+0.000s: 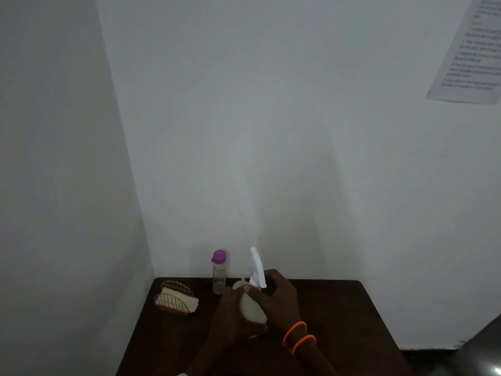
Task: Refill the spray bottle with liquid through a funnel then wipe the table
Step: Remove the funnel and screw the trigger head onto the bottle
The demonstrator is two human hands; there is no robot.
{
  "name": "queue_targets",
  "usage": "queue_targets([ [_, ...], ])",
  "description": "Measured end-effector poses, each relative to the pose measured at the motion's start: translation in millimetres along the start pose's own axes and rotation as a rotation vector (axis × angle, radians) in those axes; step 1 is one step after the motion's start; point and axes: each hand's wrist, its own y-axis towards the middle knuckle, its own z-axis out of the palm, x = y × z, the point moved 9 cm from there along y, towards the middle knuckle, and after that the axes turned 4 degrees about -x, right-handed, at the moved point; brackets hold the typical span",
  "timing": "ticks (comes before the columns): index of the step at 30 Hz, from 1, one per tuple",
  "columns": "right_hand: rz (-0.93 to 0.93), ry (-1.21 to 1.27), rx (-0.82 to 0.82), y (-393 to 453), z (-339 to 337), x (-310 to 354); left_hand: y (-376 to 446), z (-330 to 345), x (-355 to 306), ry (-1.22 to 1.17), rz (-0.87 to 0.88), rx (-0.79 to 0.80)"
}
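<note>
You have the spray bottle lifted just off the dark surface and tipped back toward you, your left hand wrapped around its pale body so it cannot turn. Your right hand is curled at the neck under the white trigger head — a hold that reads as twisting the head off, so the refill looks barely begun. Both grips are closed on the bottle, one on the body, one on the head. Behind it, near the wall, stands the clear bottle with a purple cap, still capped, presumably the liquid. A small pale shape between the two bottles may be the funnel; I cannot tell. The wire holder with a folded cloth sits well to the left, within reach for wiping.
</note>
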Motion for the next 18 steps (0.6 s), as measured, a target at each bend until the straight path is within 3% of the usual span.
queue_targets([
  [8,0.000,0.045,0.055,7,2,2,7,2,-1,0.003,-0.129,0.016],
  [14,-0.040,-0.043,-0.020,11,-14,18,-3,-20,-29,0.079,-0.013,-0.083],
  [18,-0.042,-0.012,0.061,9,-13,19,-8,-23,-44,0.082,0.022,-0.091],
])
